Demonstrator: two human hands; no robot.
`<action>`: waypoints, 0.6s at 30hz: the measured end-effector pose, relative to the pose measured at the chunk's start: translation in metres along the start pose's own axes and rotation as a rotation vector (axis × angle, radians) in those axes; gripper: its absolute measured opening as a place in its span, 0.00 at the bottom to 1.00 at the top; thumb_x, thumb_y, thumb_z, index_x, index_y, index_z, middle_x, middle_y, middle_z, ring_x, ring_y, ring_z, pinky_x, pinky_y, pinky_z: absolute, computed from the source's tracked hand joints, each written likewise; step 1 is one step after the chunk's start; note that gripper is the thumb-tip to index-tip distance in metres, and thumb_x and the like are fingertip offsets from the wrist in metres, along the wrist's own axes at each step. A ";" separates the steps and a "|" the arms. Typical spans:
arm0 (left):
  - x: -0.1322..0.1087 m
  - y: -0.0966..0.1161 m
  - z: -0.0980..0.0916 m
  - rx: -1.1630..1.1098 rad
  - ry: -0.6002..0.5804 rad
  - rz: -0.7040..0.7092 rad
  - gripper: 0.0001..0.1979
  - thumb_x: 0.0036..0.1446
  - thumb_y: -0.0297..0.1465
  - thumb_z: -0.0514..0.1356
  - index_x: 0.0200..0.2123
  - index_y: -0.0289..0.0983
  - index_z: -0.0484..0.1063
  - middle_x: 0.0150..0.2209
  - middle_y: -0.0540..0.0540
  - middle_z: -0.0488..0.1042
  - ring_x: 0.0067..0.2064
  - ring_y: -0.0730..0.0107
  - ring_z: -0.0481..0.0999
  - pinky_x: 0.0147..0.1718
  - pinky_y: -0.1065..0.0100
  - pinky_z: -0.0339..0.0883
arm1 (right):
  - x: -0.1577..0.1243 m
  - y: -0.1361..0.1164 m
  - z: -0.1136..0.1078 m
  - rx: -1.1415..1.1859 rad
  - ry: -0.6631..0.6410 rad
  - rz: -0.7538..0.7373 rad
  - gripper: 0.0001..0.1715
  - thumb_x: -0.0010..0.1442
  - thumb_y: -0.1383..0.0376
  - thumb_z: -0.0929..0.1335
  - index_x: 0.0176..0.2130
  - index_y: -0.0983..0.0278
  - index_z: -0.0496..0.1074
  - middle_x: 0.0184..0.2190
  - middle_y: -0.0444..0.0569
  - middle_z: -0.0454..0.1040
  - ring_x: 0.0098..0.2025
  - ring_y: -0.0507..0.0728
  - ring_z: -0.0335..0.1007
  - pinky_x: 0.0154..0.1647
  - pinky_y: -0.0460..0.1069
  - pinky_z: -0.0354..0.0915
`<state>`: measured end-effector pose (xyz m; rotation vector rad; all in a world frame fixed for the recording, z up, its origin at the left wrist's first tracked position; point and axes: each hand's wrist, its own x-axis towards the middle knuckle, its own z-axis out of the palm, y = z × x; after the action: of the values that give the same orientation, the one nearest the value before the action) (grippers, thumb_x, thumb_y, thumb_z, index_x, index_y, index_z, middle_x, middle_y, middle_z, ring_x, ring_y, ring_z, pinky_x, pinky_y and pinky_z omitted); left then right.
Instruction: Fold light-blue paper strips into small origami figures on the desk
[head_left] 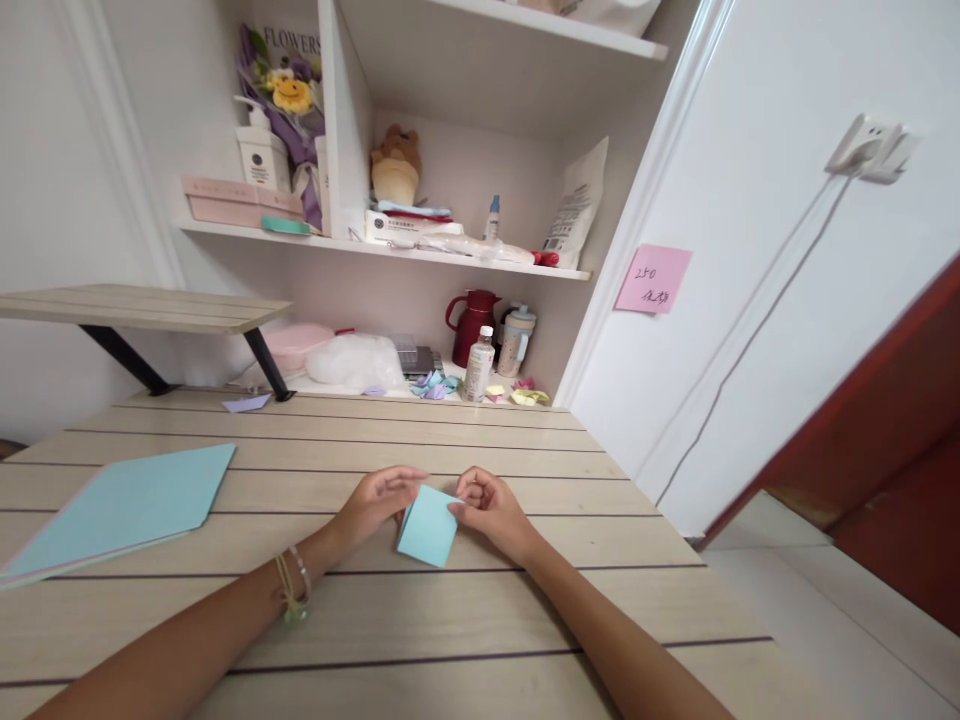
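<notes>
A small light-blue folded paper [427, 527] is held just above the wooden table [450, 620], at its middle. My left hand [379, 503] pinches the paper's upper left edge, fingers curled. My right hand [487, 505] pinches the upper right corner, fingers closed. The left wrist wears thin bracelets [294, 587].
A stack of light-blue sheets [120, 510] lies at the table's left. At the back stand a bottle [478, 364], a red jug [474, 325], a mug [517, 340], folded paper pieces [435, 385] and a plastic bag [356, 360]. Shelves [375, 245] rise behind. A wall with a pink note [652, 279] is on the right.
</notes>
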<state>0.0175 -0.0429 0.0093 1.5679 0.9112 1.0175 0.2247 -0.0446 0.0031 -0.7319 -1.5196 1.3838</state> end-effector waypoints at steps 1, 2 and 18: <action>0.000 -0.002 0.001 -0.011 -0.007 -0.024 0.20 0.47 0.41 0.61 0.39 0.32 0.72 0.34 0.41 0.77 0.33 0.63 0.75 0.31 0.66 0.68 | 0.000 0.001 0.001 0.015 -0.004 0.017 0.16 0.43 0.60 0.73 0.29 0.63 0.65 0.22 0.40 0.68 0.23 0.49 0.63 0.25 0.45 0.60; 0.001 -0.004 0.002 -0.019 -0.006 -0.039 0.18 0.45 0.39 0.63 0.36 0.32 0.73 0.32 0.42 0.77 0.31 0.65 0.76 0.30 0.66 0.68 | 0.000 0.001 0.002 0.025 -0.001 0.033 0.17 0.43 0.61 0.73 0.31 0.63 0.65 0.22 0.40 0.69 0.23 0.49 0.64 0.25 0.45 0.61; -0.001 0.004 0.007 -0.164 0.132 -0.124 0.14 0.43 0.35 0.64 0.33 0.33 0.76 0.31 0.43 0.80 0.30 0.64 0.77 0.29 0.67 0.72 | -0.004 -0.012 0.022 0.171 0.235 0.208 0.15 0.39 0.58 0.74 0.22 0.67 0.73 0.19 0.44 0.72 0.24 0.51 0.65 0.29 0.46 0.61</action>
<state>0.0242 -0.0469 0.0118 1.3048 0.9765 1.0883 0.2082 -0.0597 0.0146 -0.9295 -1.1529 1.5008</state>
